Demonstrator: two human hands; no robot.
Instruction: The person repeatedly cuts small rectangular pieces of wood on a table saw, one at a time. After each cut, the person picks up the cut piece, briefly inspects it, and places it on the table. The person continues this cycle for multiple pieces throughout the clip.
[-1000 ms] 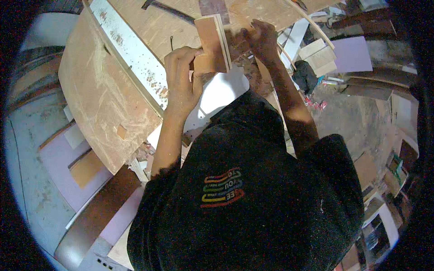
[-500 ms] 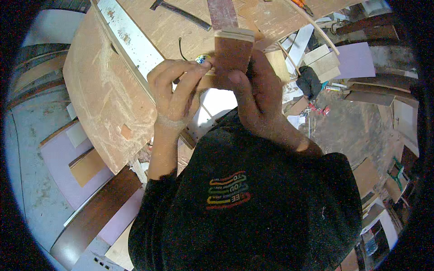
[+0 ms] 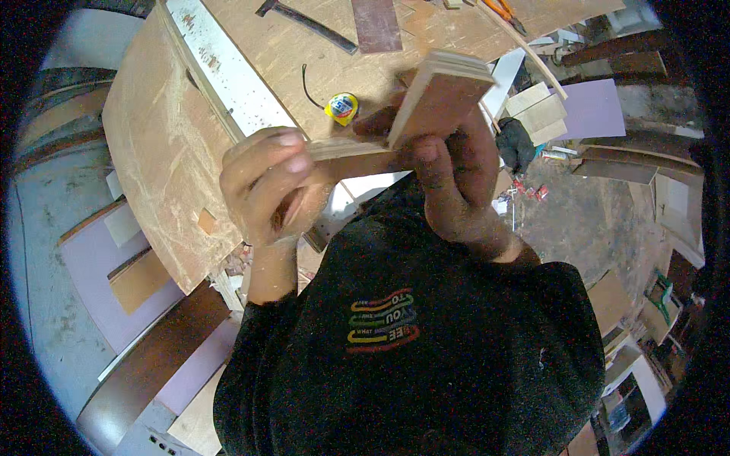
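L-shaped plywood piece (image 3: 430,110), below and right of yellow tape measure (image 3: 343,111). Left hand (image 3: 262,186), fingers clamped on one leg; right hand (image 3: 460,186), fingers clamped on other. Risk: opposed twisting might part corner.

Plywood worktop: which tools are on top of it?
A dark hammer, a yellow tape measure and orange-handled pliers show on it. Anything directly behind the left hand, right hand or held wood is covered, so can't be told.
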